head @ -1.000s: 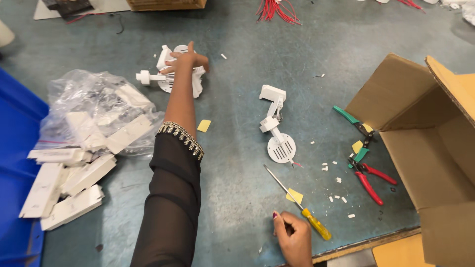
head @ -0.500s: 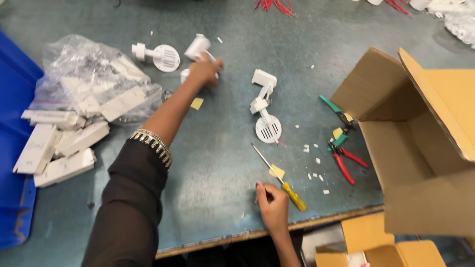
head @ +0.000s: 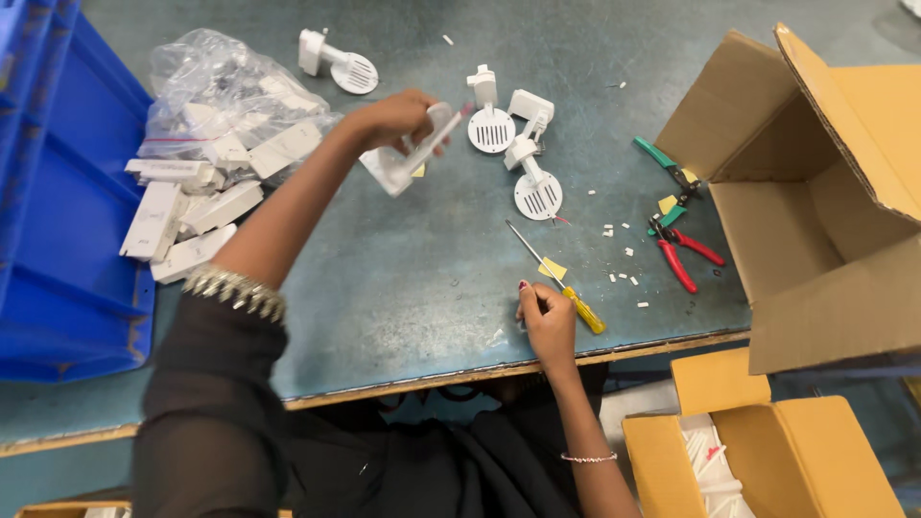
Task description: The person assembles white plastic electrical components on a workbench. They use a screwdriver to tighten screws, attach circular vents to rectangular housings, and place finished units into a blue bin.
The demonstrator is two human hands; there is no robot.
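My left hand (head: 393, 120) grips a white plastic fitting (head: 408, 158) and holds it just above the grey-green table (head: 403, 278). My right hand (head: 547, 321) rests on the table near the front edge, fingers curled, touching the yellow-handled screwdriver (head: 556, 278) beside its handle. Two white round-faced fittings (head: 491, 120) (head: 534, 182) lie in the middle of the table, right of my left hand. A third one (head: 336, 62) lies at the back.
A clear bag of white parts (head: 225, 105) and loose white blocks (head: 182, 221) lie at left beside a blue bin (head: 58, 221). Green pliers (head: 667, 177) and red pliers (head: 681, 254) lie before an open cardboard box (head: 825, 192). A smaller box (head: 758, 451) sits below the table edge.
My left hand has lifted a white fitting from the back of the table and drawn it toward me. My right hand stays by the screwdriver. The camera has shifted.
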